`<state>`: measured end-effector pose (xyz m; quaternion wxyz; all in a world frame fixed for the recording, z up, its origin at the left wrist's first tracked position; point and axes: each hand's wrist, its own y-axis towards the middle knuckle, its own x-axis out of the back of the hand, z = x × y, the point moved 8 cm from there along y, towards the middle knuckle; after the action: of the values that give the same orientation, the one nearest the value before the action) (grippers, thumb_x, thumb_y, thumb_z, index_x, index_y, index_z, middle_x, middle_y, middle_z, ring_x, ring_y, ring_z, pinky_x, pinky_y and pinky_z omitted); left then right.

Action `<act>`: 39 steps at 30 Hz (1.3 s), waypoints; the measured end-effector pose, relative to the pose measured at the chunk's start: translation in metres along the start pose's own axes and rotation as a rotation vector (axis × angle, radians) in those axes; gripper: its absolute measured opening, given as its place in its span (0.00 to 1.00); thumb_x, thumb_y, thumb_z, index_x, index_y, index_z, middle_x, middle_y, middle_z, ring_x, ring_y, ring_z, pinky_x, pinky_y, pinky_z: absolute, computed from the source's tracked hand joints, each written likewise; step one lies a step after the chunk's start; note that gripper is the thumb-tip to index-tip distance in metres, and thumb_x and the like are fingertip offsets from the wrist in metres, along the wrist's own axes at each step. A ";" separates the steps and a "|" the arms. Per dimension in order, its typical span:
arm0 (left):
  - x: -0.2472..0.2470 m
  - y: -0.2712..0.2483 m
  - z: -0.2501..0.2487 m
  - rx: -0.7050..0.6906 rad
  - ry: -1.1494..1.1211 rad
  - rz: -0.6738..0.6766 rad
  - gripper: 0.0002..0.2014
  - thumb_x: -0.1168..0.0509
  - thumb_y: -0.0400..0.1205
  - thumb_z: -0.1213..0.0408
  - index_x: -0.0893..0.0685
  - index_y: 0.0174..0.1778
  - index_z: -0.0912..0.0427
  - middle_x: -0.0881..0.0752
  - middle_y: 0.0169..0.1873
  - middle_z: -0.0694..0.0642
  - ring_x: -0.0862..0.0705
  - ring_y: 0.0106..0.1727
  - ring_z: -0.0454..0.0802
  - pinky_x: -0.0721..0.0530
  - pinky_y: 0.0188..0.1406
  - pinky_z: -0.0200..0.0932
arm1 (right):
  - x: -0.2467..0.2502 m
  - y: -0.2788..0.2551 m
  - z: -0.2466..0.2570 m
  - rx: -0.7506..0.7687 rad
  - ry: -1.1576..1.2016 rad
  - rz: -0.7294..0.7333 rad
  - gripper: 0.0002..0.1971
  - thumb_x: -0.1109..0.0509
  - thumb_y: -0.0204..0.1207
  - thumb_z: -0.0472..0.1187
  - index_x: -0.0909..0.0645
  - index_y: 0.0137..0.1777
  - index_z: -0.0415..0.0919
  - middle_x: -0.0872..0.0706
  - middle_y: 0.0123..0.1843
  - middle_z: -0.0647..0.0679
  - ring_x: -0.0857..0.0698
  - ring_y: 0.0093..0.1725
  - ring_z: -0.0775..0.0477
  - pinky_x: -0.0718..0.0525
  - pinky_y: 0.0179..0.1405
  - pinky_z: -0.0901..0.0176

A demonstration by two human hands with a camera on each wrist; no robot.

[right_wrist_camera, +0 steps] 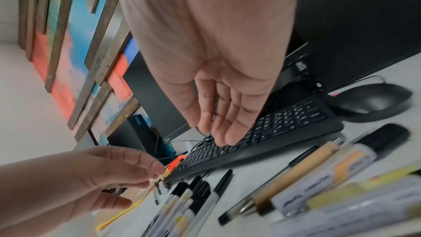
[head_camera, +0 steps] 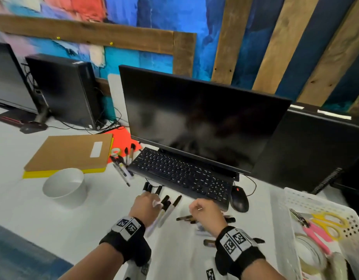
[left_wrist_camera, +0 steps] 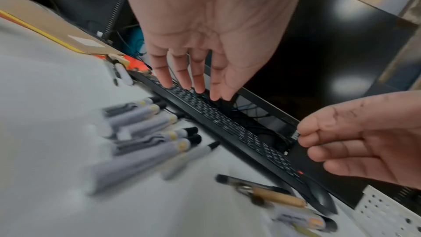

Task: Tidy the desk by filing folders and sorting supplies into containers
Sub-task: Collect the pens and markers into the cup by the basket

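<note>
Several grey markers with black caps point(head_camera: 166, 207) point(left_wrist_camera: 145, 143) point(right_wrist_camera: 182, 201) lie side by side on the white desk in front of the keyboard. My left hand point(head_camera: 152, 199) point(left_wrist_camera: 193, 87) hovers just above them with relaxed fingers and holds nothing. A wood-bodied pen and other pens point(head_camera: 186, 218) point(left_wrist_camera: 275, 195) point(right_wrist_camera: 293, 172) lie to the right. Above these my right hand point(head_camera: 196, 207) point(right_wrist_camera: 218, 132) hangs with loose fingers, empty. A brown folder on a yellow one point(head_camera: 71, 152) lies at the left, with an orange folder point(head_camera: 122, 138) behind.
A white bowl point(head_camera: 65, 184) stands left of the markers. More markers point(head_camera: 122, 166) and a small tape roll point(head_camera: 115, 151) lie by the keyboard point(head_camera: 182, 174). A mouse point(head_camera: 239, 199) sits beside it. A white basket point(head_camera: 316, 207) at the right holds yellow scissors point(head_camera: 330, 223) and tape.
</note>
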<state>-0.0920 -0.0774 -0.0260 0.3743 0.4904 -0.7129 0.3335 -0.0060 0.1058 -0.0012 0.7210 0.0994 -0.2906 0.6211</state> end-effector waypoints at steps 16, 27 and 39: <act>0.056 0.035 0.126 0.079 0.040 0.061 0.15 0.39 0.82 0.56 0.20 0.64 0.53 0.21 0.63 0.58 0.22 0.64 0.56 0.25 0.65 0.45 | -0.114 0.054 0.052 -0.022 -0.020 -0.016 0.14 0.37 0.76 0.33 0.21 0.31 0.48 0.16 0.35 0.51 0.18 0.36 0.53 0.21 0.38 0.67; 0.028 0.069 0.117 0.055 0.167 0.275 0.28 0.46 0.86 0.54 0.44 0.82 0.55 0.51 0.83 0.55 0.49 0.84 0.52 0.43 0.82 0.48 | -0.107 0.083 0.061 0.023 -0.081 0.024 0.10 0.37 0.76 0.34 0.20 0.37 0.47 0.15 0.41 0.50 0.21 0.33 0.57 0.26 0.26 0.80; 0.017 0.072 0.137 0.016 0.319 0.256 0.25 0.45 0.84 0.52 0.35 0.77 0.56 0.35 0.77 0.54 0.38 0.80 0.52 0.35 0.78 0.50 | -0.130 0.115 0.069 0.053 -0.160 0.114 0.10 0.37 0.77 0.34 0.15 0.51 0.40 0.14 0.48 0.48 0.18 0.45 0.54 0.20 0.47 0.69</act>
<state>-0.1922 -0.1790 -0.0875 0.4330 0.3396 -0.6985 0.4574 -0.1436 -0.0137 -0.0408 0.6560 0.1511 -0.3361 0.6587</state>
